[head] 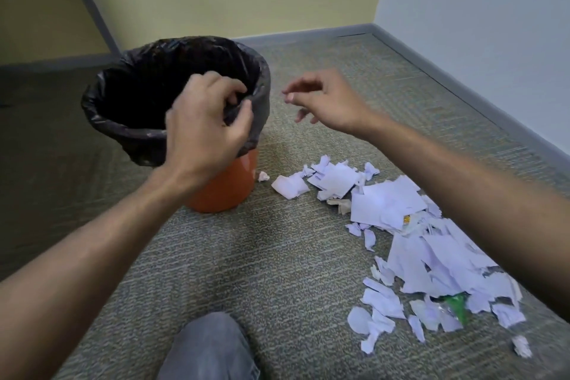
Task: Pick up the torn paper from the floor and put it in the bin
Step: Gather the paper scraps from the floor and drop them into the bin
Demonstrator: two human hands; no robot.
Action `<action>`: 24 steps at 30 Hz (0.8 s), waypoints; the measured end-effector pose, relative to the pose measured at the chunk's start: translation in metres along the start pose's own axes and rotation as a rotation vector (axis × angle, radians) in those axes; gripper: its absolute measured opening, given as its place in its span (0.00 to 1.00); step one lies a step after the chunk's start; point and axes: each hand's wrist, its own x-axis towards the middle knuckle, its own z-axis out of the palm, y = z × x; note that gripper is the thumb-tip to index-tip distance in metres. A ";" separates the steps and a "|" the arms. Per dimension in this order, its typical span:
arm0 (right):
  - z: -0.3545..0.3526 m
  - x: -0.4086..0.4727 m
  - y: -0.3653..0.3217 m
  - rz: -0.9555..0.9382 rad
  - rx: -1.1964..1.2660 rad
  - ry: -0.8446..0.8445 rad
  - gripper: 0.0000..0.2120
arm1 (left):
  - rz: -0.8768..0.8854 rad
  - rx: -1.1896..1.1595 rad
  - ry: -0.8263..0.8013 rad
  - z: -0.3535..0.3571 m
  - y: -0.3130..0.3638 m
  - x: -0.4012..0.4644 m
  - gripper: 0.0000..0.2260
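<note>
An orange bin (229,191) lined with a black plastic bag (129,83) stands on the carpet at centre left. My left hand (206,126) pinches the bag's rim at the bin's near right edge. To the right of the bin, my right hand (324,99) hovers in the air with its fingers loosely spread and nothing in it. A heap of torn white paper (431,250) lies scattered on the floor at the right, stretching from near the bin's base toward the lower right. One small crumpled scrap (262,176) sits right beside the bin.
Grey-green carpet (262,256) covers the floor. Walls with a grey skirting board (462,89) close off the back and right. My knee in grey jeans (209,348) shows at the bottom centre. A green scrap (458,305) lies among the paper.
</note>
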 end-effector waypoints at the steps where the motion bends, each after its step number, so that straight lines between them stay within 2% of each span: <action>1: -0.003 -0.007 0.017 0.013 -0.066 -0.012 0.08 | 0.055 -0.020 -0.020 0.009 0.008 -0.009 0.09; 5: -0.006 -0.031 0.083 0.086 -0.347 -0.138 0.10 | 0.151 -0.020 -0.190 0.064 0.019 -0.055 0.09; 13: 0.007 -0.059 0.174 0.226 -0.653 -0.364 0.23 | -0.067 0.208 -0.753 0.157 -0.013 -0.096 0.22; 16: 0.018 -0.062 0.186 0.175 -0.793 -0.490 0.32 | -0.073 0.292 -0.925 0.180 -0.022 -0.095 0.32; 19: 0.031 -0.063 0.193 0.059 -0.996 -0.591 0.37 | -0.041 0.333 -1.013 0.197 -0.020 -0.088 0.38; 24: 0.045 -0.061 0.201 -0.052 -1.110 -0.623 0.32 | -0.015 0.377 -1.120 0.219 -0.016 -0.079 0.37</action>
